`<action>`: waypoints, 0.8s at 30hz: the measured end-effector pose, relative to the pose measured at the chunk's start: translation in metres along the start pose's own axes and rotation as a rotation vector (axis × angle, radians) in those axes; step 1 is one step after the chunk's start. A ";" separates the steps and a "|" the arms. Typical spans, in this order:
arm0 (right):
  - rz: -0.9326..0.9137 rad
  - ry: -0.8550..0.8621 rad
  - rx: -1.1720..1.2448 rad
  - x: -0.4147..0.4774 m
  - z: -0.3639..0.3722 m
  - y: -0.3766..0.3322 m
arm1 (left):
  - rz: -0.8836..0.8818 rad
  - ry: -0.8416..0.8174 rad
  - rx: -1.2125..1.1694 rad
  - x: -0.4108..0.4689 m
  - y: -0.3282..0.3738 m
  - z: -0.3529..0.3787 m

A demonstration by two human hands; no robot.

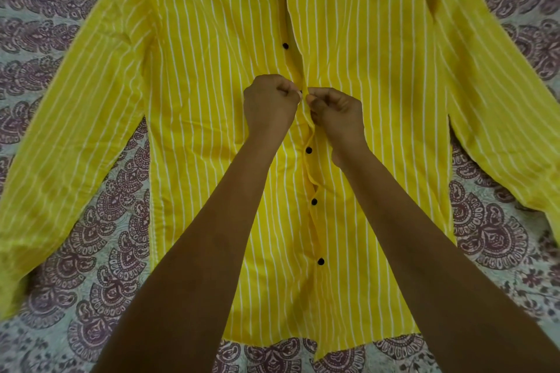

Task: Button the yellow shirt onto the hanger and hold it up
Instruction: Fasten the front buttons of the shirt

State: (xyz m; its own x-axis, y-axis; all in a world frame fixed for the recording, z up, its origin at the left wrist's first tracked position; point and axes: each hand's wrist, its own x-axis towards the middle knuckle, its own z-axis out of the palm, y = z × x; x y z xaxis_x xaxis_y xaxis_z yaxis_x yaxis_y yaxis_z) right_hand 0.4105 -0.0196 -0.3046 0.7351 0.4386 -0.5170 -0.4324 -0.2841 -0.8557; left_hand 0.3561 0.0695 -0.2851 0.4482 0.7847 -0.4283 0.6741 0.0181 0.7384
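The yellow shirt [212, 100] with thin white stripes lies flat, front up, its sleeves spread to both sides. Black buttons run down its middle. The three lower buttons [308, 150] sit through the placket; the two upper buttons [285, 46] lie bare beside an open placket. My left hand [269, 103] pinches the left front edge at a middle button, which is mostly hidden by the fingers. My right hand [339, 118] pinches the right placket edge just beside it. The fingertips of both hands almost touch. No hanger is visible.
The shirt rests on a bedspread [100, 251] of pale cloth with dark purple paisley print. It shows around the sleeves and under the hem. My forearms reach over the lower half of the shirt.
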 end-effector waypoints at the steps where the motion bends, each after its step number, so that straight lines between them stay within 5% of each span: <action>1: 0.017 -0.027 0.024 0.000 -0.002 -0.001 | -0.010 -0.021 -0.014 0.001 -0.001 -0.001; 8: 0.032 -0.204 0.057 0.004 -0.014 -0.008 | -0.094 -0.091 -0.207 -0.002 -0.003 -0.006; 13: 0.020 -0.165 0.031 0.006 -0.013 -0.007 | -0.119 -0.090 -0.235 -0.004 -0.001 -0.006; 19: -0.319 -0.030 -0.430 0.006 -0.004 0.000 | -0.286 -0.173 -0.433 -0.008 0.003 -0.005; 24: -0.488 0.082 -0.505 -0.004 0.005 0.011 | -0.403 -0.123 -0.664 -0.007 0.000 0.003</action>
State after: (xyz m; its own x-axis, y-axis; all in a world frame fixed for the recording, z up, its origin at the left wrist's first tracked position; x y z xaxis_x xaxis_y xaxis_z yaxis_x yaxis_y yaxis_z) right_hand 0.4002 -0.0202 -0.3117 0.8287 0.5568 -0.0570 0.2368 -0.4410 -0.8657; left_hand 0.3547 0.0625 -0.2834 0.3316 0.5649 -0.7556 0.3245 0.6837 0.6536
